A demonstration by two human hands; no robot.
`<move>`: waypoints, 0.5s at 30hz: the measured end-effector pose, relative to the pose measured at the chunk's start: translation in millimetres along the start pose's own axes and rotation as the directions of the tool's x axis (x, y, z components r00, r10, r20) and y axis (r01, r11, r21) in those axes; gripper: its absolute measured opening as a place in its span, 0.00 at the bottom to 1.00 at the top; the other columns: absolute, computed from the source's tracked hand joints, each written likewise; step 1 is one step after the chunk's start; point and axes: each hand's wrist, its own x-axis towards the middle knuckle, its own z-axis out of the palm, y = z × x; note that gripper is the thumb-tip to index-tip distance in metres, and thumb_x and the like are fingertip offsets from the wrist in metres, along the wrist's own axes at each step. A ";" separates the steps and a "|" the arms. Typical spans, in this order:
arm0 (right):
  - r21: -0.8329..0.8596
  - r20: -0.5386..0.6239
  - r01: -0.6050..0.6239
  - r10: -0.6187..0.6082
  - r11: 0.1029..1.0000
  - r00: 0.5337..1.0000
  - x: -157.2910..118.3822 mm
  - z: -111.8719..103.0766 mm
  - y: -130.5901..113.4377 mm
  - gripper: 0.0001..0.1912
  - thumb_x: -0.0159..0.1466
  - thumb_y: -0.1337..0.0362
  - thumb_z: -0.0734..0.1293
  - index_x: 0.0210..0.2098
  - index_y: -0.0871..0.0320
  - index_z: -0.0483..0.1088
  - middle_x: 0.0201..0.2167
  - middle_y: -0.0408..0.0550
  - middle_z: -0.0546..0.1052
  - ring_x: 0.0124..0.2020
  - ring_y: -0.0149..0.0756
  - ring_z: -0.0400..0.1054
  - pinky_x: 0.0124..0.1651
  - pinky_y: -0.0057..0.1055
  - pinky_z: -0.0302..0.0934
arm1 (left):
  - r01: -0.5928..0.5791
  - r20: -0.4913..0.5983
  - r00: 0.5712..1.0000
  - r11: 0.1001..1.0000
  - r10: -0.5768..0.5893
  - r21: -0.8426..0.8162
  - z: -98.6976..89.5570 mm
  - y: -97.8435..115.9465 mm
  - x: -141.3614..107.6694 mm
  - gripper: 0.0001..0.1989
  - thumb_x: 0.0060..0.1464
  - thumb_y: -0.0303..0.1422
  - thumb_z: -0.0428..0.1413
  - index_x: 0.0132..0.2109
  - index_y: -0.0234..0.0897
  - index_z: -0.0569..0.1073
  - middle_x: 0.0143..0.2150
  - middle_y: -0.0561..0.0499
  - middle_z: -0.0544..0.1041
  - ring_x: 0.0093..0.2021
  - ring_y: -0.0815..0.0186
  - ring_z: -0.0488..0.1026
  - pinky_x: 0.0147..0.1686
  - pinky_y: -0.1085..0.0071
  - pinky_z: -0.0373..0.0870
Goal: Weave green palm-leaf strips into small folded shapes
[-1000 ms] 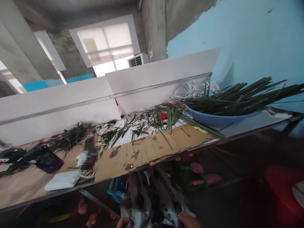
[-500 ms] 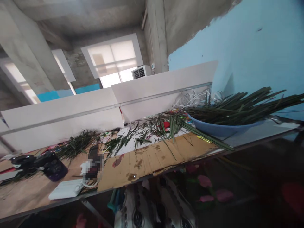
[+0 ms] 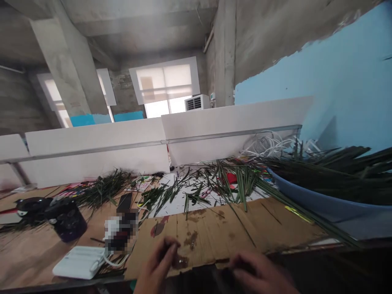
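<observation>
My left hand (image 3: pixel 159 263) is over the front edge of the cardboard sheet (image 3: pixel 211 228), its fingers curled in and the thumb close against them. Nothing shows in it. To the right, my right hand (image 3: pixel 260 271) is at the table's front edge with bent fingers, blurred by motion; whether it holds anything is unclear. Beyond the cardboard, cut green leaf strips (image 3: pixel 245 183) lie scattered on white paper. A yellow box cutter (image 3: pixel 298 214) rests near the cardboard's right end.
A blue basin (image 3: pixel 306 196) heaped with long green leaves stands at right. On the left are a dark cup (image 3: pixel 65 220), a white power bank (image 3: pixel 79 261) with a cable and a pile of leaf cuttings (image 3: pixel 107 188). A white partition (image 3: pixel 208 151) and coiled white tubing (image 3: pixel 269 143) stand behind.
Both hands have come into view at the bottom. The view has levelled and moved closer to the table, so the basin appears larger and further right.
</observation>
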 end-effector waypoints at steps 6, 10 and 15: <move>-0.006 -0.159 0.085 -0.085 0.996 0.984 135.2 -38.4 -16.1 0.14 0.64 0.56 0.65 0.43 0.56 0.77 0.42 0.51 0.80 0.44 0.47 0.72 0.46 0.37 0.64 | 0.073 -0.030 0.997 0.993 -0.076 -0.087 21.9 -3.2 141.3 0.22 0.44 0.53 0.60 0.32 0.38 0.73 0.26 0.52 0.74 0.29 0.61 0.73 0.32 0.68 0.68; -0.286 -0.167 0.053 -0.105 0.957 0.980 230.5 -26.2 14.8 0.16 0.61 0.63 0.64 0.45 0.56 0.78 0.45 0.54 0.80 0.48 0.48 0.71 0.51 0.40 0.63 | 0.136 -0.069 0.988 0.988 -0.141 -0.073 39.5 -43.7 213.7 0.18 0.46 0.48 0.59 0.32 0.37 0.72 0.29 0.48 0.77 0.30 0.60 0.75 0.31 0.68 0.68; -0.400 -0.141 0.009 -0.071 0.916 0.988 295.5 -3.9 53.3 0.11 0.56 0.67 0.68 0.37 0.58 0.80 0.39 0.53 0.80 0.47 0.51 0.70 0.51 0.40 0.60 | 0.156 -0.060 0.985 0.986 -0.160 -0.058 54.7 -87.5 256.3 0.12 0.48 0.41 0.60 0.35 0.36 0.74 0.32 0.47 0.77 0.35 0.58 0.76 0.33 0.67 0.70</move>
